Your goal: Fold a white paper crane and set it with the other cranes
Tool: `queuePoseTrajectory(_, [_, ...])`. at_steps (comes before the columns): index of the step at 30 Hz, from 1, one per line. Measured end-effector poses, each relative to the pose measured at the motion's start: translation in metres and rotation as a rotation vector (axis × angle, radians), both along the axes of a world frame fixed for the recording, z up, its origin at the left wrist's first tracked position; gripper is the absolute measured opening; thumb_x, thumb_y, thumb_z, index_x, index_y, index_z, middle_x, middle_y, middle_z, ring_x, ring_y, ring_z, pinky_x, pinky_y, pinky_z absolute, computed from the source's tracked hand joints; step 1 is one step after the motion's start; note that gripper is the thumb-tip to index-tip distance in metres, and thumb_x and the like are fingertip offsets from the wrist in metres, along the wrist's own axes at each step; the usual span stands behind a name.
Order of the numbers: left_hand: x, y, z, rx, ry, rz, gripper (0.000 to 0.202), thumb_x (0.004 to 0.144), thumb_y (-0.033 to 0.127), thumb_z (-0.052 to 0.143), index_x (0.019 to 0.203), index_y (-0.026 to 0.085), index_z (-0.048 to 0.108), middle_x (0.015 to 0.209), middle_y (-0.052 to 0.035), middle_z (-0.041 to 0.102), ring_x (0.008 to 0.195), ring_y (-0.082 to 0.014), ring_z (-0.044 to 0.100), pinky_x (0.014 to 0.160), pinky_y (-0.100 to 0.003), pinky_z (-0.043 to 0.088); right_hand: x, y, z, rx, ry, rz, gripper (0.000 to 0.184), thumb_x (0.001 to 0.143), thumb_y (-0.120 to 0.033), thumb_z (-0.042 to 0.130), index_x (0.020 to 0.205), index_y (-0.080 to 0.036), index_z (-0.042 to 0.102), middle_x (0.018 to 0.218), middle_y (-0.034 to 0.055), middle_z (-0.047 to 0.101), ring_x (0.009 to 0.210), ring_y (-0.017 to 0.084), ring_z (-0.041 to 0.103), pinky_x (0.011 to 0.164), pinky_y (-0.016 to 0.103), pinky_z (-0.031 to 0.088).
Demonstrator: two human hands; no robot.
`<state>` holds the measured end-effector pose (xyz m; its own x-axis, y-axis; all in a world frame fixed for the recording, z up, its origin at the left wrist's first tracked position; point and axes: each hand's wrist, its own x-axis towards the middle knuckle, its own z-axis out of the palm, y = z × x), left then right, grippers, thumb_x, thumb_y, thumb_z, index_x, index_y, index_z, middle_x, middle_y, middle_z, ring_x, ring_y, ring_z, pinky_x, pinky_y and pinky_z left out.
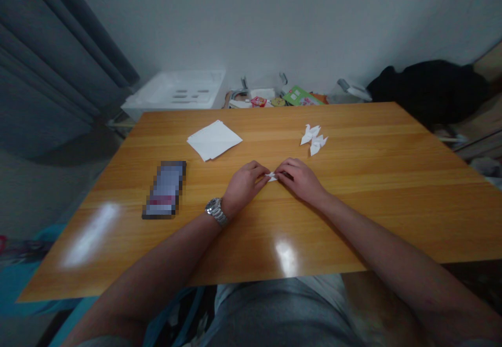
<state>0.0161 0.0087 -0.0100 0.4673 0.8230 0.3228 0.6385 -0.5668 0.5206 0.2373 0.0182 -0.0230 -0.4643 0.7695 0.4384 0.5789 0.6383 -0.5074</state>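
Note:
Between my fingertips, near the middle of the wooden table point(364, 169), is a small piece of folded white paper point(272, 177). My left hand point(246, 185), with a metal watch point(216, 211) on its wrist, pinches the left side of the paper. From the other side my right hand point(300, 180) has its thumb and fingers closed on the right edge. Much of the paper is hidden by the fingers. Beyond my right hand stand two folded white paper cranes point(314, 138), close together.
A stack of white paper sheets point(215, 140) lies at the back left of the table. A blurred-out phone point(164, 190) rests at the left. Behind the far edge are a white plastic tray point(145, 93), a green packet point(300, 96) and other small items. A dark cloth heap point(431, 88) is at right.

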Motion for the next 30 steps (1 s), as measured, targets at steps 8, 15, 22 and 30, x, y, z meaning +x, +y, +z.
queuePoseTrajectory(8, [0.0037, 0.0009, 0.0015, 0.003, 0.031, 0.011, 0.015, 0.099, 0.024, 0.059, 0.094, 0.016, 0.070, 0.096, -0.0059, 0.066, 0.089, -0.0185, 0.063, 0.083, -0.031, 0.051, -0.0034, -0.0007, -0.0003, 0.007, -0.067, 0.003, 0.011, 0.100, -0.024, 0.056, 0.094, -0.019, 0.065, 0.096, 0.0088, 0.066, 0.092, 0.024, 0.059, 0.081, 0.038, 0.047])
queuePoseTrajectory(15, [0.0045, 0.0005, 0.0021, 0.033, 0.069, 0.031, 0.011, 0.097, 0.022, 0.062, 0.091, 0.017, 0.069, 0.094, -0.0047, 0.067, 0.088, -0.0184, 0.063, 0.080, -0.031, 0.051, -0.0067, -0.0052, 0.0025, 0.029, -0.060, -0.003, 0.006, 0.097, -0.021, 0.059, 0.097, -0.020, 0.064, 0.098, 0.0088, 0.064, 0.094, 0.024, 0.058, 0.084, 0.038, 0.047])
queuePoseTrajectory(22, [0.0057, -0.0013, 0.0017, 0.027, 0.076, 0.040, 0.013, 0.098, 0.025, 0.061, 0.093, 0.017, 0.070, 0.096, -0.0053, 0.067, 0.088, -0.0179, 0.064, 0.080, -0.030, 0.051, -0.0062, -0.0040, 0.0008, 0.029, -0.074, 0.006, 0.008, 0.098, -0.024, 0.060, 0.094, -0.020, 0.066, 0.097, 0.0083, 0.065, 0.092, 0.024, 0.058, 0.082, 0.037, 0.046])
queuePoseTrajectory(30, [0.0020, -0.0018, 0.0011, -0.019, 0.011, 0.025, 0.016, 0.098, 0.031, 0.061, 0.094, 0.018, 0.070, 0.098, -0.0058, 0.066, 0.091, -0.0187, 0.063, 0.084, -0.031, 0.052, -0.0020, -0.0009, -0.0012, -0.022, -0.019, 0.015, 0.009, 0.097, -0.026, 0.062, 0.092, -0.022, 0.069, 0.095, 0.0072, 0.067, 0.092, 0.024, 0.060, 0.081, 0.037, 0.046])
